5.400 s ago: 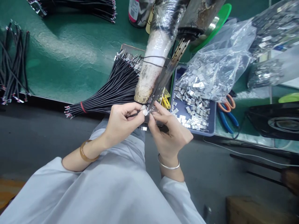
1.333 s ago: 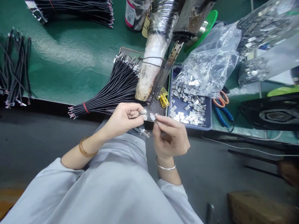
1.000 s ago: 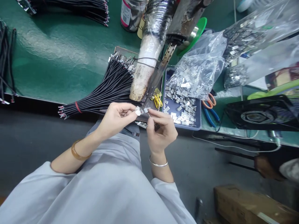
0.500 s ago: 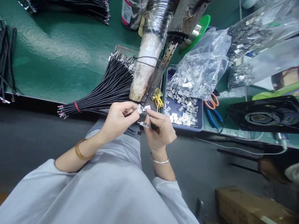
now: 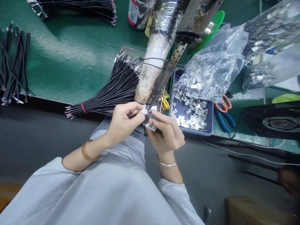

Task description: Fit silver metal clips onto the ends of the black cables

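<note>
My left hand (image 5: 126,122) is closed in a pinch below the tip of a white, stained nozzle-like tube (image 5: 147,75). Whitish coverings or bits (image 5: 144,109) show at its fingertips; what lies between them is too small to make out. My right hand (image 5: 167,132), fingers curled, holds a silver USB plug shell (image 5: 150,127) near the thumb. A pale piece (image 5: 154,108) shows at its index fingertip, close to the left fingertips. Behind my left hand lies a bundle of black cables (image 5: 105,90) with metal plugs at the far end and a red tie (image 5: 83,107).
Right of my hands, a blue tray (image 5: 208,125) holds loose metal shells under a clear plastic bag (image 5: 220,62). Beside it are orange-and-blue pliers (image 5: 225,115) and a black fan (image 5: 278,120). A yellow cutter (image 5: 165,103) lies near the tube. More black cables (image 5: 15,62) rest at left.
The whole view has shifted, so the bench and hands appear farther right. My right fingers look slightly more spread around the plug shell; my left pinch looks the same.
</note>
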A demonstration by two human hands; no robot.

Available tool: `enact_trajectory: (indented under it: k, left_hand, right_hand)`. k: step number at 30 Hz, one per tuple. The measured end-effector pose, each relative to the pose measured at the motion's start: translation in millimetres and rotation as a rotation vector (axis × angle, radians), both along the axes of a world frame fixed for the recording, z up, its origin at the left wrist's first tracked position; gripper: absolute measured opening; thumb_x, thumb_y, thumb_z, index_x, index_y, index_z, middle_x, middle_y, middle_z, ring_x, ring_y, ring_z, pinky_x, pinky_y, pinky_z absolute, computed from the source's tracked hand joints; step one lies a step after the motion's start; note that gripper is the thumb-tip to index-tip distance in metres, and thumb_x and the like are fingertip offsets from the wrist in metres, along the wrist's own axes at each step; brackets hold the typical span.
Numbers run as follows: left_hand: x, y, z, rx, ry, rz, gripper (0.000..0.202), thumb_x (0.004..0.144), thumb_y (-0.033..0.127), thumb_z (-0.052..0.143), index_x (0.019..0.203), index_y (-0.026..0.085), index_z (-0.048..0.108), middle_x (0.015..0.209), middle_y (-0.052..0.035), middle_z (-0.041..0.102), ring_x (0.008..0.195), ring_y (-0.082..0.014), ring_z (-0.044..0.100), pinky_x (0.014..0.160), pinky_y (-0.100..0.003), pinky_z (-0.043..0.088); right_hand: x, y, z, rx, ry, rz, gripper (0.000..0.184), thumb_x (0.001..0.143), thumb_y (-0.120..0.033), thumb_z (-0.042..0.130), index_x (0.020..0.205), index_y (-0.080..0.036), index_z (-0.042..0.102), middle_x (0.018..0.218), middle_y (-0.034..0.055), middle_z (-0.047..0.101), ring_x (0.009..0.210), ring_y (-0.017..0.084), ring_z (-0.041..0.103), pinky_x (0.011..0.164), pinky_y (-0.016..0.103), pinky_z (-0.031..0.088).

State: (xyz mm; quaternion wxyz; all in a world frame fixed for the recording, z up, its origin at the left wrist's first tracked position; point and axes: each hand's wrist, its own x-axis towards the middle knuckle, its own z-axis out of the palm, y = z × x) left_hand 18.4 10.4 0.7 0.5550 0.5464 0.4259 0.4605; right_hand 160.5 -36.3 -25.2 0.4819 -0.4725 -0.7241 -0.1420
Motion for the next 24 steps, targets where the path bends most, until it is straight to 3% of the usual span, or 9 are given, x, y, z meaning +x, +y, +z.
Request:
enact_trajectory:
  k: [6,12,24]
  left_hand:
    - [-1,-2,-0.6,-0.013,0.071,-0.019,0.017,0.075,0.023,0.058,0.062,0.013,0.065,0.05,0.0064,0.034,0.05,-0.0062,0.028,0.046,-0.02,0.023]
    - [-1,-5,-1.3,0.005,0.11,-0.001,0.017,0.075,0.024,0.059,0.067,0.013,0.07,0.052,0.0059,0.035,0.051,-0.0068,0.03,0.048,-0.021,0.024]
    - [-1,-3,-1.1,-0.002,0.119,0.0,0.016,0.075,0.025,0.059,0.064,0.014,0.065,0.05,0.0064,0.035,0.05,-0.0067,0.029,0.048,-0.022,0.025]
  right_hand:
    - [2,-3,-1.3,-0.021,-0.021,0.019,0.015,0.089,-0.008,0.07,0.092,-0.021,0.064,0.097,0.0061,0.083,0.087,0.017,0.081,0.077,0.024,0.066]
    - [-4,-3,7.7,-0.109,0.087,-0.068,0.015,0.09,-0.009,0.072,0.092,-0.022,0.063,0.102,0.0063,0.083,0.086,0.016,0.081,0.074,0.02,0.063]
    - [-6,-4,12.0,-0.217,0.195,-0.072,0.015,0.089,-0.009,0.073,0.094,-0.023,0.068,0.1,0.0009,0.083,0.086,0.015,0.081,0.071,0.02,0.061]
